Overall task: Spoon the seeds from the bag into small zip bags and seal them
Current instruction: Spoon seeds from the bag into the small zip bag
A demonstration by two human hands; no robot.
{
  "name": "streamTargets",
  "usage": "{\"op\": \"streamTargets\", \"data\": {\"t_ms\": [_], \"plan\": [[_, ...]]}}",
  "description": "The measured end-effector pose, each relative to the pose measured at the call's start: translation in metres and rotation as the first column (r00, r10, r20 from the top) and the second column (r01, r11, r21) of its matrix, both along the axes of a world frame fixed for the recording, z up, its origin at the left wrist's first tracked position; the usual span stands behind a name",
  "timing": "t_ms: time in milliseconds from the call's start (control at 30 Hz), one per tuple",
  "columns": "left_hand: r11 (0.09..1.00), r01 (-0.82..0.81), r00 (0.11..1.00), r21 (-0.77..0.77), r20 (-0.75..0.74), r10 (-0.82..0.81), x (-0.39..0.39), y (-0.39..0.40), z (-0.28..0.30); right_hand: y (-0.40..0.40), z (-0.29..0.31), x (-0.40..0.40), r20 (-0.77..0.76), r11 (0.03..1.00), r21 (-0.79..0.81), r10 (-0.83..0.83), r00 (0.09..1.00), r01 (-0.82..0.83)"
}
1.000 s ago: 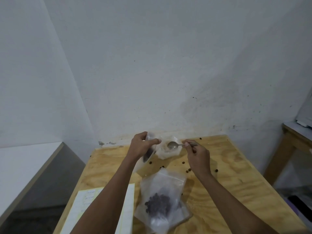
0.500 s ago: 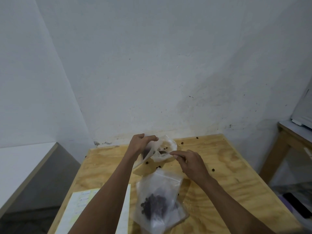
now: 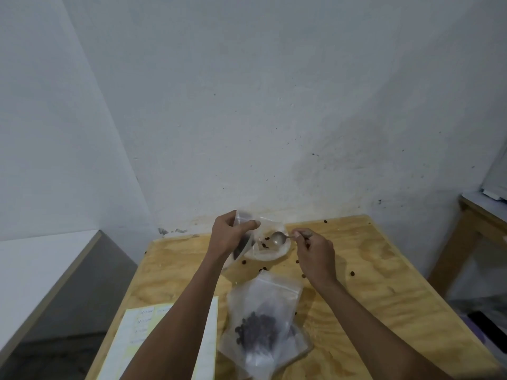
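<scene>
The left hand [image 3: 230, 235] has its fingers and thumb curled round the mouth of a small clear plastic zip bag [image 3: 242, 240], held above the pale plywood surface [image 3: 384, 270] at about twelve o'clock from the person. Some dark seeds already show through its wall. The right hand [image 3: 315, 252] pinches the handle of a small metal spoon [image 3: 279, 238], whose long axis runs roughly three to nine o'clock, bowl end towards the left hand.

The bowl hangs over a crumpled clear source bag [image 3: 270, 249] lying open on the surface, just right of the held zip bag; only a few dark seeds [image 3: 264, 245] show inside it. The spoon bowl itself looks empty or nearly so, though it is too small to be sure.

The coming move seems to turn on this: the zip bag's mouth lies at about nine o'clock from the spoon bowl, close by, so a loaded spoon need only travel a short way left and tip.

A larger clear zip bag holding dark seeds [image 3: 260, 325] lies nearer the person at six o'clock, a pale yellow sheet of paper [image 3: 131, 333] beside it. Stray seeds dot the surface.
</scene>
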State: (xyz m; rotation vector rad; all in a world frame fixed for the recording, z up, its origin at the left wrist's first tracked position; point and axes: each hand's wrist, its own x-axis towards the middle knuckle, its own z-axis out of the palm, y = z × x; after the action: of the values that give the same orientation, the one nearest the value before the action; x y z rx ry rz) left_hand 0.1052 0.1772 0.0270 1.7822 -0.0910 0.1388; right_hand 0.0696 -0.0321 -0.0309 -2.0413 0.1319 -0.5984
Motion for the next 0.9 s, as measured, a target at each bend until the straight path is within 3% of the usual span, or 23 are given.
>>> {"op": "streamTargets", "data": {"t_ms": [233, 500, 900], "plan": [[0.999, 0.024, 0.998, 0.021, 0.065, -0.026, -0.002, -0.003, 0.006, 0.007, 0.002, -0.005, -0.005, 0.981, -0.171, -0.088, 0.996, 0.086], [0.988, 0.061, 0.988, 0.145, 0.131, -0.08, -0.008, -0.01, 0.011, 0.009, 0.003, -0.009, 0.103, 0.989, 0.071, -0.14, 0.985, 0.133], [0.966, 0.144, 0.971, 0.216, 0.157, -0.18, -0.009, -0.027, 0.025, 0.011, -0.005, -0.013, 0.069, 0.997, 0.011, -0.074, 0.995, 0.074]]}}
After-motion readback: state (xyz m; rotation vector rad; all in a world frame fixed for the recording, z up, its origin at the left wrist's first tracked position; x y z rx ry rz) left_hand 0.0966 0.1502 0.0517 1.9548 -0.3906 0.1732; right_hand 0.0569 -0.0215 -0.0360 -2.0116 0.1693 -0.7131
